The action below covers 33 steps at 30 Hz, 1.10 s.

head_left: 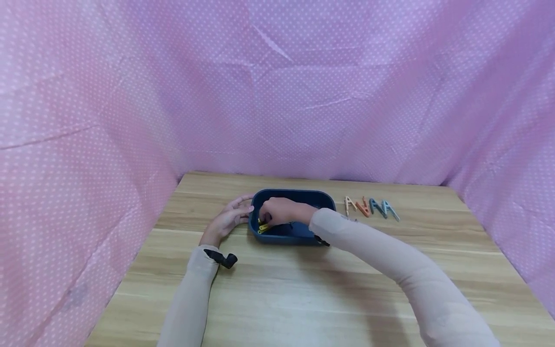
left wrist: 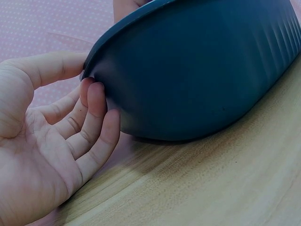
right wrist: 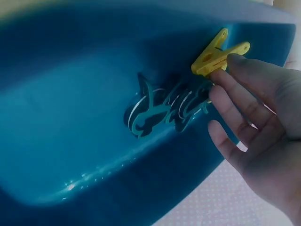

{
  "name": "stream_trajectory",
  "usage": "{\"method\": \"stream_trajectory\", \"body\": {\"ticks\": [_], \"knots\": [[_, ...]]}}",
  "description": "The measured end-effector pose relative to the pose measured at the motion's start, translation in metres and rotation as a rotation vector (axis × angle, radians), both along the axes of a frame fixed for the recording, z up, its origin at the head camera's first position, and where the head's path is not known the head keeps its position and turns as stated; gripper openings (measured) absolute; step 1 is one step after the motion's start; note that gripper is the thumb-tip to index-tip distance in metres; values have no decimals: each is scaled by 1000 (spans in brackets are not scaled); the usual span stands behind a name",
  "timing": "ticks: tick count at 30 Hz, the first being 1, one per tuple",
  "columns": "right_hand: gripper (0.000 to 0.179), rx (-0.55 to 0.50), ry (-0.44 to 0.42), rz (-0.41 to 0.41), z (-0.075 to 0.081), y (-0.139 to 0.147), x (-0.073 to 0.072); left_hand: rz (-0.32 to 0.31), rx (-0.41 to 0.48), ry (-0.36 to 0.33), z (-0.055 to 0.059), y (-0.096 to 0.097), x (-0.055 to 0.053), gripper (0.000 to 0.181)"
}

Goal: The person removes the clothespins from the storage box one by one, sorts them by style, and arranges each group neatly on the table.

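A dark blue oblong basin [head_left: 299,239] stands on the wooden table. At its left end my left hand [head_left: 227,219] holds it, thumb at the rim and the other fingers against the outer wall [left wrist: 188,80]. My right hand [head_left: 282,212] reaches down inside the basin's left part. Between thumb and index finger it pinches a yellow clothespin [right wrist: 214,56], while its other fingers spread loosely below. Dark teal shapes with pale curved lines [right wrist: 155,108] show inside the basin, beside the right fingertips.
Right of the basin lie several clothespins in a row: cream [head_left: 350,205], orange [head_left: 363,207], dark blue [head_left: 378,208] and light blue [head_left: 391,210]. A pink dotted curtain [head_left: 277,120] hangs behind the wooden table [head_left: 269,299] and at both sides.
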State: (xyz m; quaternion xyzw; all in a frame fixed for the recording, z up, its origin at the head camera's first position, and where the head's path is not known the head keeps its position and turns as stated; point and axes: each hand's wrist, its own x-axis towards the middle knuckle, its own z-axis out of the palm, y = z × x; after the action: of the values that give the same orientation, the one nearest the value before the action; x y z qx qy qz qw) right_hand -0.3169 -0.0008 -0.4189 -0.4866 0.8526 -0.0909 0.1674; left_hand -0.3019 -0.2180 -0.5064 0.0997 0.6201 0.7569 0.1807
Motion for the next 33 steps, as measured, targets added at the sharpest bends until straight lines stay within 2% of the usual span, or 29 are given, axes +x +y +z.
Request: {"method": "stream_trajectory", "body": {"ticks": [10, 15, 22, 26, 33], "knots": [[17, 99, 24, -36, -4, 1, 4, 6, -8, -1, 0, -1, 0, 54], [16, 99, 0, -20, -5, 0, 7, 7, -12, -7, -1, -1, 0, 52], [13, 100, 67, -17, -12, 3, 3, 9, -6, -7, -2, 0, -2, 53], [13, 102, 70, -23, -15, 9, 1, 16, -25, -29, -2, 1, -2, 53], [7, 113, 74, -19, -11, 13, -4, 18, -42, -24, -1, -1, -4, 55]]}}
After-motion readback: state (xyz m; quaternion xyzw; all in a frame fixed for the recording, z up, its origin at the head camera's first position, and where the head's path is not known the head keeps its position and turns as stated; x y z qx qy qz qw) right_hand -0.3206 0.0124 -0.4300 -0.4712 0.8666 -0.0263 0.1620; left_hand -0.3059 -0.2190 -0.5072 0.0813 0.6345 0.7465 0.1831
